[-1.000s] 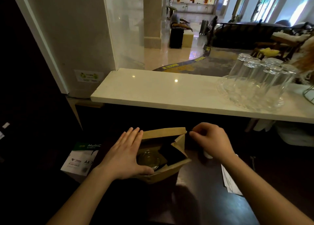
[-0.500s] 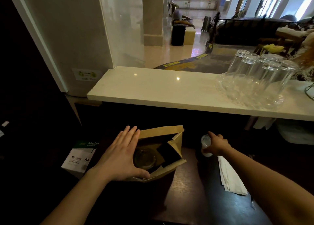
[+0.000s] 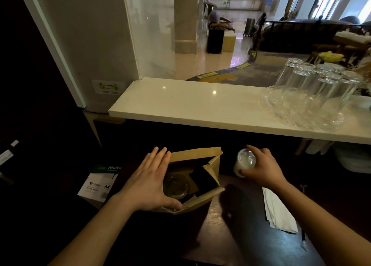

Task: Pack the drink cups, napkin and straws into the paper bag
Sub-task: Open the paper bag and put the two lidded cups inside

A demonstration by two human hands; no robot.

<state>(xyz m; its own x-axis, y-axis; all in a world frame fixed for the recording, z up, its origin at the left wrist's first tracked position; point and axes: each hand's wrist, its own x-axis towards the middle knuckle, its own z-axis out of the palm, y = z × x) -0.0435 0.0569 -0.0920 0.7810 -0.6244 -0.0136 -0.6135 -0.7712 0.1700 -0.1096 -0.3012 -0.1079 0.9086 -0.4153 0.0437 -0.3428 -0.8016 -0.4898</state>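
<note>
A brown paper bag (image 3: 197, 155) stands open on the dark table. Inside it sits a clear-lidded drink cup (image 3: 176, 186) beside a dark divider. My left hand (image 3: 149, 182) rests flat on the bag's left rim, thumb hooked over the near edge, holding the mouth apart. My right hand (image 3: 261, 166) grips a second cup with a milky drink (image 3: 244, 163) just right of the bag, lifted and tilted. A white napkin (image 3: 279, 211) lies on the table to the right, with thin straws (image 3: 303, 237) dimly visible beside it.
A pale stone counter (image 3: 200, 109) runs above the table, with several upturned glasses on a glass tray (image 3: 313, 92) at its right. A box of A4 paper (image 3: 98, 183) sits low at the left. Glass panel and wall behind.
My right hand has closed around the milky cup and raised it toward the bag's right side. My left hand has stayed on the bag's rim.
</note>
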